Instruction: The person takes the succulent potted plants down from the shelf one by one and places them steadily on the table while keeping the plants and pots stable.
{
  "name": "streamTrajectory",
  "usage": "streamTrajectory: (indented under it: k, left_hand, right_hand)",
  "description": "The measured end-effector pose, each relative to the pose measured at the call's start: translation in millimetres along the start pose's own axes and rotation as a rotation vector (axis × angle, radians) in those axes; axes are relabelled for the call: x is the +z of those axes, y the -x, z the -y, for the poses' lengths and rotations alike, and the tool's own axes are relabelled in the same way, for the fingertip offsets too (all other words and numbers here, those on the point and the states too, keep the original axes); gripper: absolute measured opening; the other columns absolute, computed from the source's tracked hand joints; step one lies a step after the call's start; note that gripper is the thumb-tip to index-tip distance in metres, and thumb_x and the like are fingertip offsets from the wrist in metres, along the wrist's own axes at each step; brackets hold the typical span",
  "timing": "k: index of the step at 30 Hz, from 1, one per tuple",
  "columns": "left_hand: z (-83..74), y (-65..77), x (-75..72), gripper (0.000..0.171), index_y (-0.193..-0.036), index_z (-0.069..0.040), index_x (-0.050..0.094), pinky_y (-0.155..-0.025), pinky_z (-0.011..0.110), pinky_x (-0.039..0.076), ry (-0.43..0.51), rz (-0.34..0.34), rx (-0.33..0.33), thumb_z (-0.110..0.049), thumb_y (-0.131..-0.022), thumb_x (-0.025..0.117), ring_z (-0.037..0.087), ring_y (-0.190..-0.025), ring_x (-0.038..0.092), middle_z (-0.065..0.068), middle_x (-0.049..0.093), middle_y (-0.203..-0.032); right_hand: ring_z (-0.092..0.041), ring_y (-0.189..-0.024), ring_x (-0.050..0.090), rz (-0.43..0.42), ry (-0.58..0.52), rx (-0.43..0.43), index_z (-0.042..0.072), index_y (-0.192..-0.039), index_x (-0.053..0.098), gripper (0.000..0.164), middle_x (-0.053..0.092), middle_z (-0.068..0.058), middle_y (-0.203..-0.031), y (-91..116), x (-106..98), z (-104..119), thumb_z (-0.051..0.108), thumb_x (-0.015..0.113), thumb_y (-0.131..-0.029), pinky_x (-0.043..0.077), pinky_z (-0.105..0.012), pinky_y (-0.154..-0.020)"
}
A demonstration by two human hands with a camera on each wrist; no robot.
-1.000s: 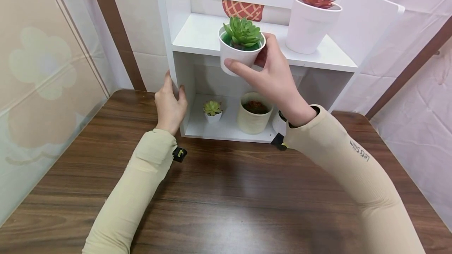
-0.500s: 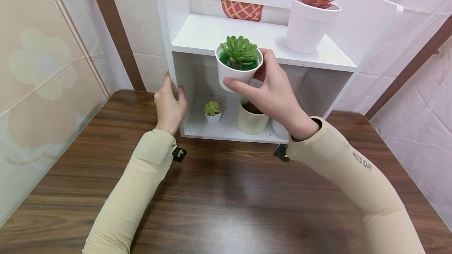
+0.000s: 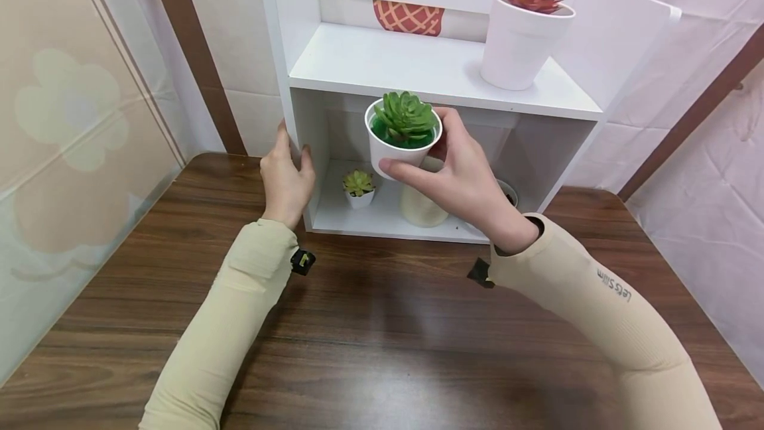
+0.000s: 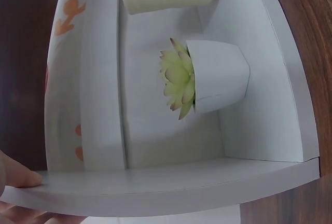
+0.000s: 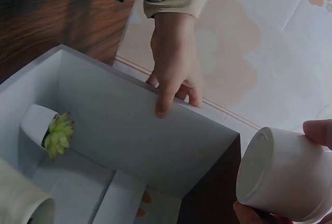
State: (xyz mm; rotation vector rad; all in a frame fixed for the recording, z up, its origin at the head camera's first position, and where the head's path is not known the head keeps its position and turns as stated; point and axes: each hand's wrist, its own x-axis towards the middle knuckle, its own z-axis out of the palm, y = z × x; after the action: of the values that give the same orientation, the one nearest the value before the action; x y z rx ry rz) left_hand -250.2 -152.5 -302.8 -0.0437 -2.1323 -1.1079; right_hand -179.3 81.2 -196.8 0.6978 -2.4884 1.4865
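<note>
My right hand (image 3: 471, 181) grips a potted green succulent (image 3: 404, 123) by its white pot, thumb on the near side and fingers behind. It hangs in front of the lower opening of a white shelf (image 3: 394, 62), below the upper board's front edge. In the right wrist view the underside of that white pot (image 5: 259, 164) shows. My left hand (image 3: 288, 181) grips the shelf's left side panel, its thumb (image 5: 164, 105) on the inner face and fingers outside. A small yellow-green succulent (image 4: 218, 76) in a white pot stands on the lower board near that panel.
A red succulent (image 3: 525, 38) in a tall white pot stands at the right of the upper board. Behind the held pot, a cream pot (image 3: 420, 210) sits on the lower board. Another pot (image 3: 509, 192) is mostly hidden by my right hand. The shelf stands on a brown wooden table (image 3: 370, 324).
My right hand has lowered the green succulent from the level of the upper board to in front of the lower opening. My left hand has stayed on the side panel.
</note>
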Motion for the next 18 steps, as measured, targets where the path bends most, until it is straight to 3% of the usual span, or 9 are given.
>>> streamTrajectory:
  k: [9,14,18]
  left_hand:
    - [-1.0,0.4,0.5,0.044,-0.136,0.001,0.046,-0.089,0.052,0.050,-0.001,0.005,-0.001,-0.006,-0.094,0.054,0.042,-0.110,0.060,0.029,0.062,-0.119]
    - [-0.9,0.5,1.2,0.044,-0.137,0.001,0.046,-0.091,0.052,0.049,0.007,0.014,-0.017,-0.005,-0.094,0.054,0.041,-0.113,0.059,0.028,0.061,-0.122]
    - [-1.6,0.5,1.0,0.043,-0.136,0.001,0.047,-0.090,0.053,0.050,0.004,0.005,-0.017,-0.005,-0.094,0.054,0.042,-0.111,0.060,0.029,0.061,-0.121]
  right_hand:
    - [-0.017,-0.099,0.064,0.032,-0.005,0.045,0.007,-0.128,0.041,0.066,0.058,-0.005,-0.121,7,0,-9,0.019,0.080,-0.076,0.052,-0.032,-0.085]
    - [-0.020,-0.087,0.060,0.043,0.062,0.055,0.008,-0.128,0.041,0.068,0.057,-0.005,-0.117,12,-2,-14,0.022,0.081,-0.075,0.050,-0.030,-0.076]
    - [-0.020,-0.092,0.059,0.056,0.095,0.068,0.008,-0.128,0.041,0.071,0.056,-0.004,-0.118,14,-1,-20,0.024,0.083,-0.074,0.049,-0.032,-0.078]
